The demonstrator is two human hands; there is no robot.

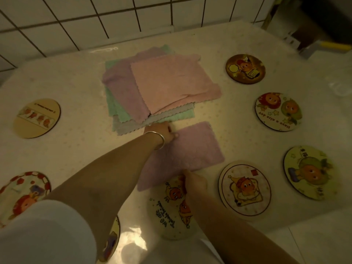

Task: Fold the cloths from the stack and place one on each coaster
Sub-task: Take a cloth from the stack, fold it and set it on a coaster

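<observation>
On round printed coaster, both hands pinch fluffy lilac cloth.

Stack of cloths at bench rear; one cloth before it, coasters flanking both sides.

Coaster, right of the cloth stack: "Have a nice day", upside down. Coaster near of the stack: handwriting-style text, unreadable. Others: too small to read.
</observation>
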